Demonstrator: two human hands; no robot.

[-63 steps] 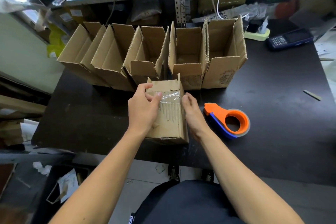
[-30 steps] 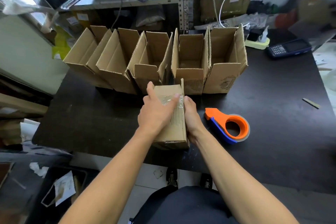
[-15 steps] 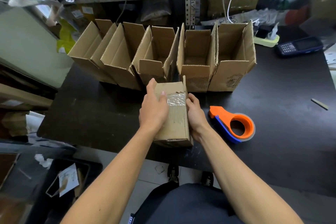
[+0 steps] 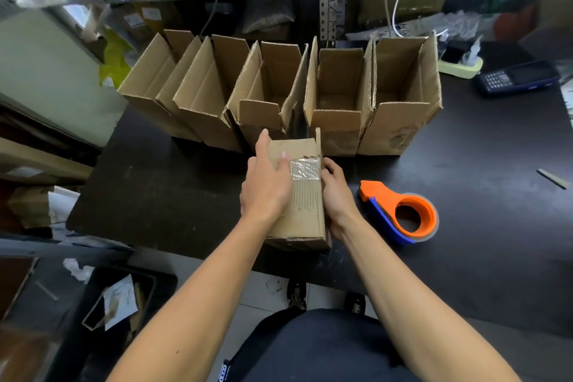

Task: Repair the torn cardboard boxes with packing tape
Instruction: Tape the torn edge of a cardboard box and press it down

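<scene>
On the black table [image 4: 173, 195], hands [image 4: 266, 186] hide the taped box's [image 4: 305, 211] sides.

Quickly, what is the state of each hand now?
Left hand: open, flat on the taped cardboard box.
Right hand: fingers curled around the box's side.

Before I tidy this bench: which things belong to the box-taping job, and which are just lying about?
Job:
box in hand
clear tape patch
tape dispenser
row of open boxes
left hand
right hand

Lying about:
blue handset
card strip
power strip
</scene>
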